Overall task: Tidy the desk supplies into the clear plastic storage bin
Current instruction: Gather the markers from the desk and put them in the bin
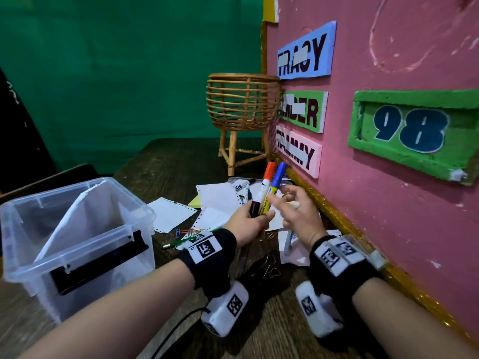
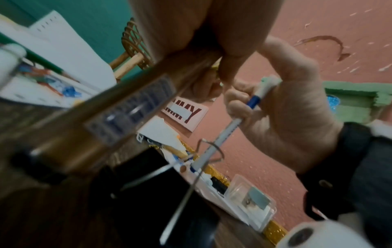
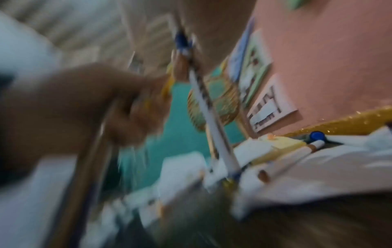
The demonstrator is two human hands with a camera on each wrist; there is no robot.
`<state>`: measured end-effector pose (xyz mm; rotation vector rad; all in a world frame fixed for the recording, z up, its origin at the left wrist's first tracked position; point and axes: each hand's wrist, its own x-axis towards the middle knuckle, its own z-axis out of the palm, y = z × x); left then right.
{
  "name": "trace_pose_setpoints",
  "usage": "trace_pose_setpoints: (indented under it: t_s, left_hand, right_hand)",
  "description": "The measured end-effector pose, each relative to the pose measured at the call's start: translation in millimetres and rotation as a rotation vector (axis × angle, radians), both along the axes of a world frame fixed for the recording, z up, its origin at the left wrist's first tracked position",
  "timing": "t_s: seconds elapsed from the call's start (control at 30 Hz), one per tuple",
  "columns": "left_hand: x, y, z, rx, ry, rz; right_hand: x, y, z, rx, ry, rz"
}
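The left hand (image 1: 250, 220) grips two markers (image 1: 269, 187) upright, orange and blue caps up, while the right hand (image 1: 298, 211) just beside it pinches a thin pen (image 2: 220, 141). The clear bin (image 1: 77, 244) stands at the desk's (image 1: 168, 164) left edge, a sheet of paper (image 1: 75, 218) leaning inside; loose papers (image 1: 215, 203) and paper clips (image 1: 191, 231) lie near the wall (image 1: 388, 190).

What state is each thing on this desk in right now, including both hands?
Clear plastic storage bin: open, paper sheet leaning inside.
Orange-capped marker: capped, upright in left hand.
Blue-capped marker: capped, upright in the same hand.
Right hand: grips a thin pen.
Loose papers: scattered on desk.
Rattan basket: upright.
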<state>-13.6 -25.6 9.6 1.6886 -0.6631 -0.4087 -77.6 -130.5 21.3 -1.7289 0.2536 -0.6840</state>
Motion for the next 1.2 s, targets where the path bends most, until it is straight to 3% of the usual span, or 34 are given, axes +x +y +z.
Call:
trace_pose_setpoints:
  t_s: [0.07, 0.17, 0.37, 0.57, 0.7, 0.77, 0.87, 1.07, 1.2]
  left_hand:
    - [5, 6, 4, -0.001, -0.044, 0.009]
    - [4, 13, 10, 0.013, -0.013, -0.068]
    - [-17, 18, 6, 0.163, 0.041, -0.259]
    - [-21, 33, 10, 0.196, 0.015, -0.383]
    - [-17, 46, 33, 0.028, 0.051, -0.133]
    - [-11, 44, 47, -0.087, 0.055, -0.047]
    - [-16, 33, 62, -0.121, 0.116, 0.021]
    - [-32, 25, 69, -0.218, 0.151, 0.015]
    - [-39, 32, 64, -0.233, 0.257, -0.073]
  right_hand:
    - [-2, -7, 10, 0.338, -0.048, 0.121]
    - [-5, -9, 18, 0.476, -0.087, 0.182]
    - [-12, 11, 27, 0.423, -0.041, 0.286]
    - [-16, 17, 30, 0.33, 0.02, 0.064]
    - [-22, 6, 31, 0.17, 0.045, 0.053]
    - [-25, 13, 32, 0.076, 0.107, 0.144]
    - [-25, 31, 34, 0.057, 0.117, 0.354]
    - [-33, 42, 40, 0.151, 0.081, 0.54]
    - [-36, 46, 37, 0.147, 0.092, 0.52]
